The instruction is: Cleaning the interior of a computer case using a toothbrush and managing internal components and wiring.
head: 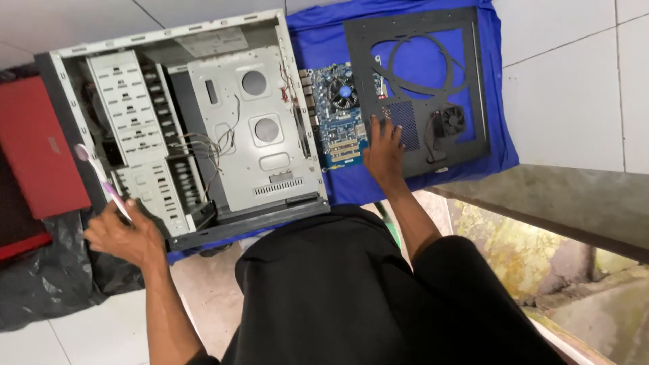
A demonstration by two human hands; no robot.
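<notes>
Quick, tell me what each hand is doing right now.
Left hand: closed on a brush at the computer case.
Right hand: open, flat, holding nothing, resting between the motherboard and the side panel.

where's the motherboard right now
In the head view the motherboard lies flat on the blue cloth, between the open case and the black side panel, just left of the right hand.

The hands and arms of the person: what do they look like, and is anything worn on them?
Both arms are bare from the elbow down: no sleeves show on the forearms, and no gloves, watch or rings are visible on the left hand or the right hand. The person wears black clothing on the body and lap.
</notes>
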